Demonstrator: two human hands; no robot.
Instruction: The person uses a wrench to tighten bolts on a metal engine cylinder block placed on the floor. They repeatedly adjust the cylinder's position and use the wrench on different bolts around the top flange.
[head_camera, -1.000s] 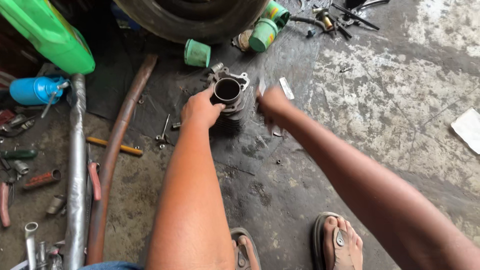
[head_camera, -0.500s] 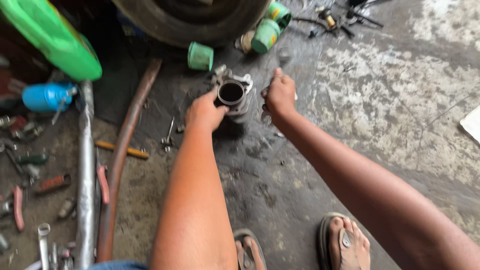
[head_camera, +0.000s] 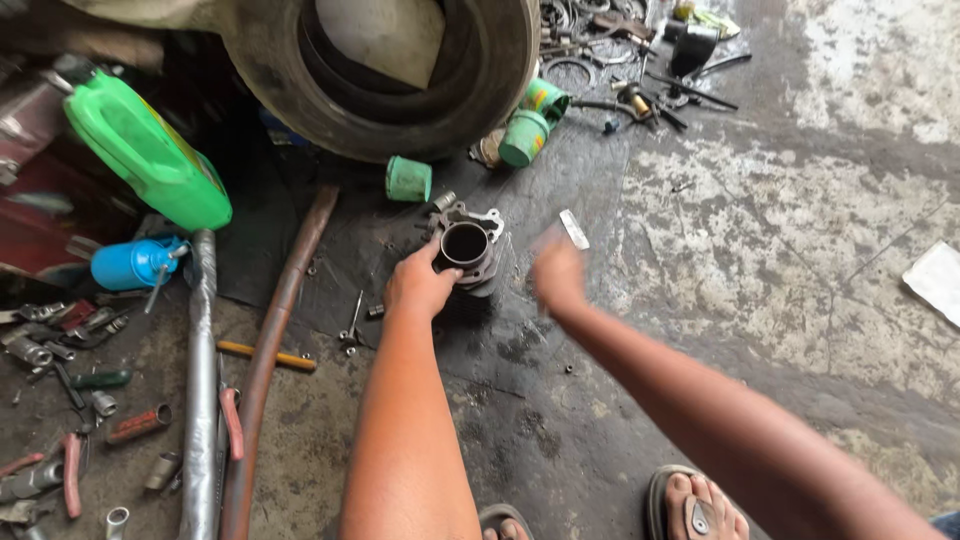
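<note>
A grey metal engine cylinder (head_camera: 468, 246) with a round bore stands on a dark oily mat. My left hand (head_camera: 418, 285) grips its near left side. My right hand (head_camera: 557, 274) is blurred in motion just right of the cylinder, apart from it; I cannot tell whether it holds anything. A small white strip (head_camera: 574, 229) lies on the floor just beyond that hand.
A tyre (head_camera: 400, 90) stands behind the cylinder, with green cans (head_camera: 408, 179) (head_camera: 527, 135) near it. A green jug (head_camera: 148, 150), a blue can (head_camera: 133, 264), a rusty pipe (head_camera: 270, 350), a silver pipe (head_camera: 200, 380) and scattered tools (head_camera: 60, 400) fill the left. My sandalled foot (head_camera: 700, 505) is at bottom right.
My right hand has pulled back from the cylinder's right side and now moves in a blur beside it. The view has shifted up, showing more of the tyre. My left hand stays on the cylinder.
</note>
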